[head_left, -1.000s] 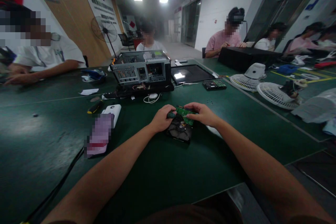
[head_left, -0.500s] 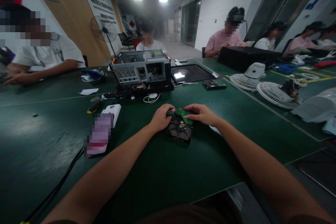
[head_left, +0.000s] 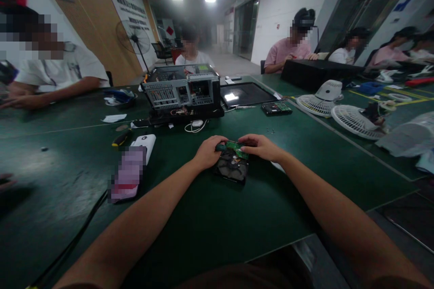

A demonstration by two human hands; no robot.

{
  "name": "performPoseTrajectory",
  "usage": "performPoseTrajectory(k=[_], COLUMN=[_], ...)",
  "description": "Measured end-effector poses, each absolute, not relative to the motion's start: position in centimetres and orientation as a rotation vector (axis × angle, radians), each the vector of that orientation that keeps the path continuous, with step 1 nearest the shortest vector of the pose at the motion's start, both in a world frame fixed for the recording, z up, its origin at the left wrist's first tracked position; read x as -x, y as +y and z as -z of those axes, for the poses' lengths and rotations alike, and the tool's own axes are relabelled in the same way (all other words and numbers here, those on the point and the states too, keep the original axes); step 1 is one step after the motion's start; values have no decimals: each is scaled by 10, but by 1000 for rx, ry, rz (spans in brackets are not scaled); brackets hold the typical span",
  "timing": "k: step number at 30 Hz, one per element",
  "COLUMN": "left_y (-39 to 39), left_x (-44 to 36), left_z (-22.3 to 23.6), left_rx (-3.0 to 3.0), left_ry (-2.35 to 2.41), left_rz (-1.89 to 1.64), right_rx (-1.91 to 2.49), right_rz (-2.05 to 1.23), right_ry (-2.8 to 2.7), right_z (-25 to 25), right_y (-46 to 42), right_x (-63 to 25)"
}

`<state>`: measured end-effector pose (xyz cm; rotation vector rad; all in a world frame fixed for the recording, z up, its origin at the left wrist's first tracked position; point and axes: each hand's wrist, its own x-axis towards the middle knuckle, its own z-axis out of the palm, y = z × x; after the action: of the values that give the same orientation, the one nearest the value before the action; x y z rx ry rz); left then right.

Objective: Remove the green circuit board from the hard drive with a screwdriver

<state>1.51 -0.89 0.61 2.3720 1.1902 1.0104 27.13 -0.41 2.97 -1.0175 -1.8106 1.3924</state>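
In front of me a hard drive (head_left: 232, 171) lies with its dark metal underside up. A green circuit board (head_left: 233, 146) sits across its far end. My left hand (head_left: 209, 150) is closed on the drive's far left corner, and a dark green shape covers the tip of its thumb. From the right, my right hand (head_left: 259, 146) pinches the circuit board, thumb on top and fingers curled over the far edge. The undersides of both hands' fingers are hidden. A white piece (head_left: 278, 167) shows partly below my right wrist.
Beyond the drive stands an opened computer case (head_left: 183, 95). A second hard drive (head_left: 276, 108) and small screws (head_left: 270, 131) lie right of it. Left are a phone (head_left: 130, 171) and a screwdriver (head_left: 122, 138). Fan parts (head_left: 356, 122) line the right. Several people sit around the table.
My hands keep nearly the same place, while the circuit board has tilted slightly flatter against the drive. Part of another person's hand has come in at the left edge.
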Motion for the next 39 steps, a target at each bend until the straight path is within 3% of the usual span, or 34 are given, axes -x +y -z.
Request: performPoseTrajectory(k=[39], left_y=[-3], left_x=[-14], left_z=[-1], left_rx=[-2368], left_ry=[1159], left_rz=[-972], right_rx=[1030], right_rz=[-1279], right_ry=[-1995], right_z=[-39], right_y=[-9], right_x=[-272])
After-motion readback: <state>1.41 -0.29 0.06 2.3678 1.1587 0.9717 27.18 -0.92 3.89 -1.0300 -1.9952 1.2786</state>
